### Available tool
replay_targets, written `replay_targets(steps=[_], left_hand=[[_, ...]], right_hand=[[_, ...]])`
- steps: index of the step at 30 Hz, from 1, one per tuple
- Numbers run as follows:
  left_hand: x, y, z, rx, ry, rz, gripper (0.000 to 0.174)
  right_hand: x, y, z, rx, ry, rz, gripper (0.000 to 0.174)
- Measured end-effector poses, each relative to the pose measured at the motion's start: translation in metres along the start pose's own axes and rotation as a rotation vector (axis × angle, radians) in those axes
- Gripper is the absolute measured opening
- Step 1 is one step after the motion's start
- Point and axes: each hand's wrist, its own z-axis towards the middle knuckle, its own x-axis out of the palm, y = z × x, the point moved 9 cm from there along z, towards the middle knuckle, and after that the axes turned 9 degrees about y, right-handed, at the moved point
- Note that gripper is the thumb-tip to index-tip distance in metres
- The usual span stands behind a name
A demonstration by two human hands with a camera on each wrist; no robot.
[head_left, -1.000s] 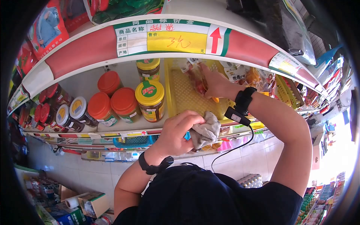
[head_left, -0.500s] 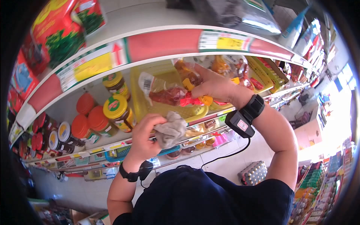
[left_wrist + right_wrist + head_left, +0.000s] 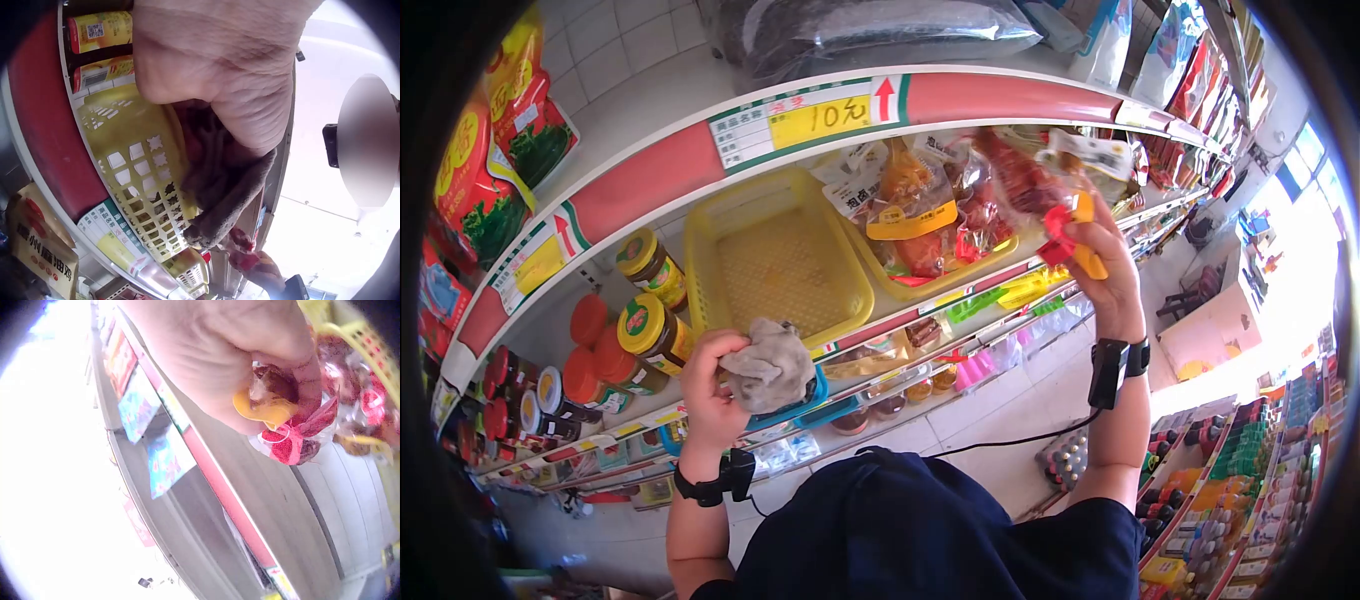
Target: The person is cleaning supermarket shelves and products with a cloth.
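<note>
My left hand [image 3: 712,385] grips a crumpled grey cloth [image 3: 772,368] in front of the shelf. The same cloth [image 3: 231,200] hangs below the palm in the left wrist view. Raised at the right, my right hand [image 3: 1112,262] grips clear plastic packs of reddish-brown meat [image 3: 1022,180] by their gathered ends. A red ribbon [image 3: 290,440] and a yellow band [image 3: 265,412] show by the fingers in the right wrist view. Between the hands, a yellow plastic basket [image 3: 696,250] sits on the shelf, its mesh bottom showing.
Right of the basket, a second yellow basket [image 3: 920,290] holds several meat packs [image 3: 915,215]. Jars with yellow lids [image 3: 643,322] and orange lids [image 3: 583,370] stand at the left. A shelf edge with price labels [image 3: 820,115] runs above, and a blue basket [image 3: 805,400] sits lower down.
My right hand has lifted meat packs out of the yellow basket and carried them to the right. My left hand still holds the cloth, and the head view has shifted rightward along the shelf.
</note>
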Motion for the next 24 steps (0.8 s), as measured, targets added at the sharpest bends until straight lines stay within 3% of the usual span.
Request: replay_targets(steps=[5,9,10,12,13,14,18,20,22,23,24], left_hand=[[-0.001,0.008,-0.003,-0.038,-0.033,-0.021,0.035],[-0.001,0.011,-0.005,-0.124,-0.092,-0.066,0.035],[0.0,0.01,-0.006,-0.14,-0.105,-0.058,0.035],[-0.001,0.003,-0.003,-0.15,-0.097,-0.013,0.036],[-0.002,0.001,-0.003,-0.119,-0.086,0.013,0.037],[-0.005,-0.002,-0.004,-0.136,-0.106,0.032,0.037],[-0.001,-0.018,-0.008,-0.154,-0.175,0.137,0.039],[0.003,-0.027,-0.009,-0.138,-0.199,0.115,0.039],[0.007,-0.031,-0.009,-0.148,-0.214,0.132,0.04],[0.012,-0.035,-0.008,-0.096,-0.214,0.128,0.04],[0.016,-0.041,-0.006,-0.044,-0.213,0.125,0.041]], right_hand=[[-0.101,0.032,0.012,-0.139,-0.203,-0.22,0.08],[-0.139,0.022,0.052,-0.156,-0.174,-0.371,0.077],[-0.137,0.02,0.057,-0.141,-0.158,-0.367,0.077],[-0.142,0.003,0.068,0.083,-0.286,-0.496,0.071],[-0.146,-0.003,0.082,0.078,-0.187,-0.538,0.068],[-0.155,-0.012,0.091,0.085,-0.144,-0.539,0.077],[-0.135,-0.012,0.087,0.241,-0.109,-0.723,0.095],[-0.128,0.019,0.092,-0.158,-0.078,-1.448,0.078],[-0.058,0.028,0.064,-0.328,0.024,-1.286,0.06],[-0.032,0.022,0.051,-0.108,0.033,-1.177,0.049],[0.004,0.022,0.036,-0.275,0.121,-1.217,0.048]])
